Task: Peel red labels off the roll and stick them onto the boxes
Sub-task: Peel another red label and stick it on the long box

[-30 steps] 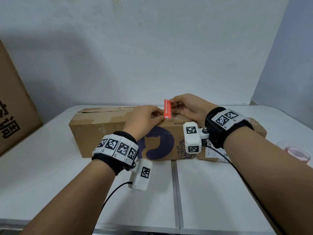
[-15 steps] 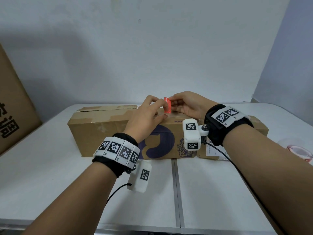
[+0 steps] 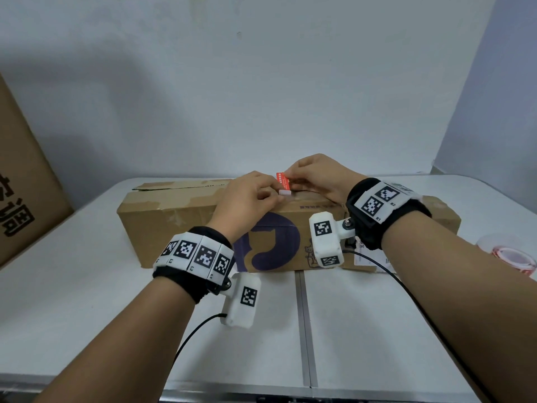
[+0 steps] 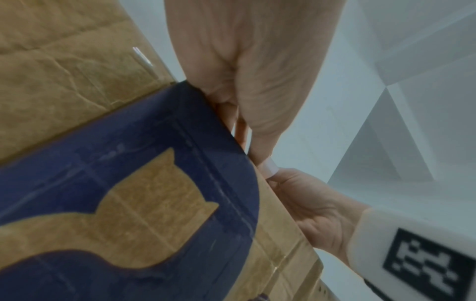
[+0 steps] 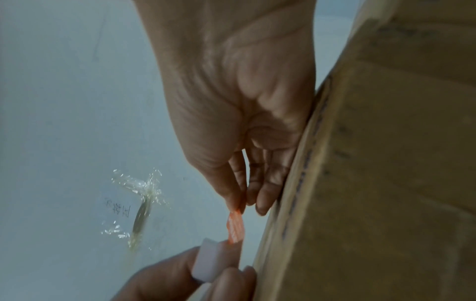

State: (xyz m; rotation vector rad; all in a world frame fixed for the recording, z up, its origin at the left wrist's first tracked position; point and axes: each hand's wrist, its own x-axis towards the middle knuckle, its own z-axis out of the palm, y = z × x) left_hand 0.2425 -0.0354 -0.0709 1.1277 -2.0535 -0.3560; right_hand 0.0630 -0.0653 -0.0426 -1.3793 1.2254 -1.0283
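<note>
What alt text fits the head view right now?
Above a long cardboard box on a white table, the right hand pinches a red label while the left hand holds a white strip. A label roll lies far right.

Large black Chinese characters, cut off by the frame edge, on the tall carton [image 3: 23,181] far left of the left hand [image 3: 247,196]. Line of small print along the top front edge of the cardboard box [image 3: 162,225] beneath both hands, illegible. White print on the red label [image 3: 282,180] pinched by the right hand [image 3: 322,178], too small to read. "R1", "R2" beside the square markers on the right wristband [image 3: 383,203].
</note>
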